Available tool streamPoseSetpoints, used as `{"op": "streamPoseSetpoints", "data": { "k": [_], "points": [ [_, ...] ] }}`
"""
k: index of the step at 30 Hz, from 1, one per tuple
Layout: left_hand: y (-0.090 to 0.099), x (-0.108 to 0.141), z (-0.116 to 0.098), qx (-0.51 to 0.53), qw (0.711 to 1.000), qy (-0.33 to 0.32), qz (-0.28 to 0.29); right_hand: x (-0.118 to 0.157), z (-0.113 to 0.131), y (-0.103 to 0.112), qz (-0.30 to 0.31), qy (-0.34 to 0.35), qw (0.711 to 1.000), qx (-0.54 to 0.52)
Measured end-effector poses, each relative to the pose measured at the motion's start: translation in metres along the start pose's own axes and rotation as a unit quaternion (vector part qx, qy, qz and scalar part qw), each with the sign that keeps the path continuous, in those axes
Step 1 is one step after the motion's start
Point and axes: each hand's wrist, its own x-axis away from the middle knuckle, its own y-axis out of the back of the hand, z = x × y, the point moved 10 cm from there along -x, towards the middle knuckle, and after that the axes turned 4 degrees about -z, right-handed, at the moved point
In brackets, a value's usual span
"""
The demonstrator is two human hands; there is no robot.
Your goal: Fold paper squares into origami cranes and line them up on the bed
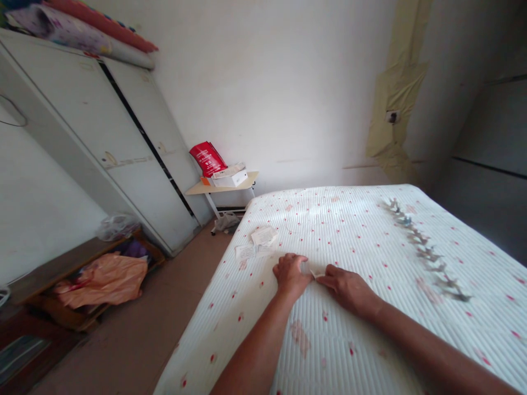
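- Paper piece (316, 275): found between the two hands, just above the quilted bed cover (329, 340), near the middle of the bed's close side.
- Handling: judged very light and thin, soft enough to crease with little force, and liable to tear if pulled hard; slipping seems a minor concern, as dry paper usually grips well.
- Where to take hold: by the edges or along a folded layer, judged best between thumb and fingertip; a full-hand grip would likely crush it.
- Appearance: small, pale, off-white, with a pointed corner standing up; largely covered by the fingers, so print and exact fold cannot be made out.
- Right hand (345, 285): thumb and forefinger pinch the paper piece, remaining fingers curled.
- Left hand (291, 272): fingers bent, thumb reaching to the paper; whether it pinches cannot be told.
- Nearby: flat printed slips (264, 236) beyond the left hand; a row of small pointed figures (428, 251) to the right.
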Motion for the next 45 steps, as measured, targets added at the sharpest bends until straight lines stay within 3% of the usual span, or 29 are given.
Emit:
{"op": "streamPoseSetpoints", "data": {
  "k": [5, 19, 38, 45],
  "points": [
    [-0.001, -0.002, -0.001, -0.002, 1.0, 0.002, 0.006, 0.002, 0.004, 0.007, -0.034, 0.064, 0.996, 0.051],
    [0.003, 0.008, -0.003, 0.028, 0.999, -0.032, -0.035, 0.009, -0.002, 0.008, -0.064, 0.027, 0.997, 0.032],
    [0.005, 0.008, -0.007, 0.035, 0.998, -0.035, -0.044, -0.001, 0.0, -0.004, -0.008, 0.027, 0.998, 0.057],
    [0.004, 0.009, -0.002, 0.055, 0.997, -0.036, -0.05, 0.007, -0.003, 0.007, -0.049, 0.016, 0.998, 0.027]
  ]
}}
